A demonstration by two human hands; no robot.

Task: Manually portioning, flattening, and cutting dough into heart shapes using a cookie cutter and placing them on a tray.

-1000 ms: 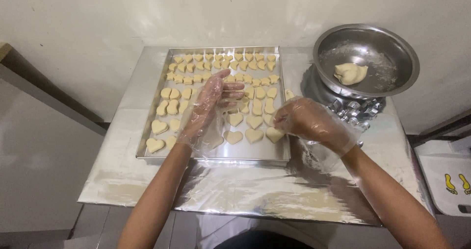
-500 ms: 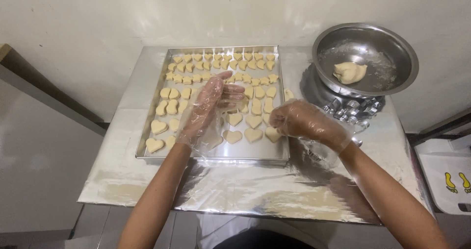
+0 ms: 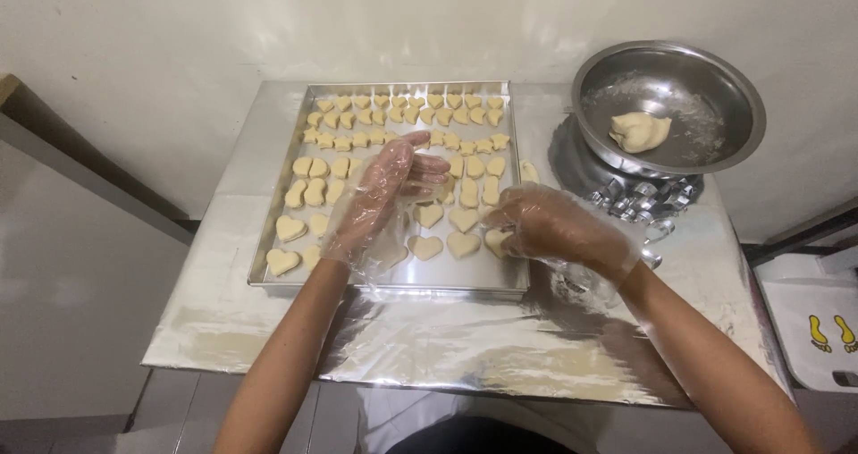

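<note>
head view: baking tray (image 3: 277, 280) mostly filled with dough cutouts (image 3: 427, 247), near edge bare. left hand (image 3: 384, 195) open above them; right hand (image 3: 545, 226) pinching a cutout at near-right corner. dough lump (image 3: 639, 130) left in bowl (image 3: 715, 88).

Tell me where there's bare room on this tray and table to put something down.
Free: the tray's near strip between the front rim and the last heart shapes, and the foil-covered table in front of the tray. Crowded: the tray's far rows, the right side with the steel bowl and metal cutters, and mid-tray under the left hand and right hand.
</note>
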